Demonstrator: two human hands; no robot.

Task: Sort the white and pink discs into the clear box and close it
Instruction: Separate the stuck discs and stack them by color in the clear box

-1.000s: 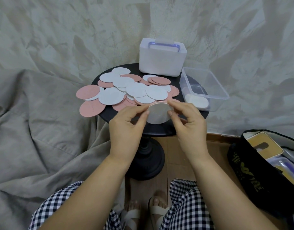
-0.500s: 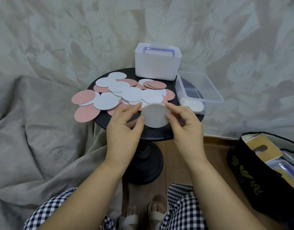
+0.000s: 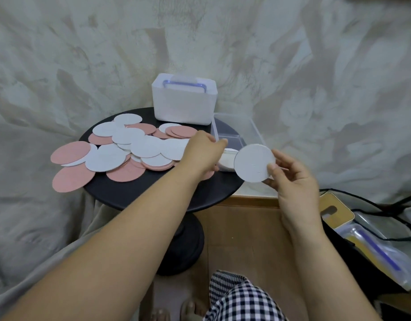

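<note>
- A white disc (image 3: 253,162) is held up in the air at the right edge of the desk (image 3: 153,193), just in front of the near end of the clear box (image 3: 255,133) and hiding part of it.
- The right hand (image 3: 295,181) pinches this disc by its right rim, with the thumb on the face and the other fingers (image 3: 273,169) curled behind.
- The clear box stands open on the right side of the desk and hangs past its edge. A few white discs (image 3: 226,158) lie in its near end.
- The left hand (image 3: 201,151) reaches across the desk with its back to the camera and one fingertip at the box's left wall. Its other fingers are hidden, so I cannot tell whether they grip anything.
- A loose pile of white and pink discs (image 3: 130,147) overlaps across the left and middle of the round black desk, and some jut over the left edge.
- A white container (image 3: 183,107) with a blue-edged lid stands at the back of the desk, touching or just beside the box's far corner.
- Grey cloth (image 3: 37,228) drapes on the left, and a black bag (image 3: 362,262) lies open on the floor at right.
</note>
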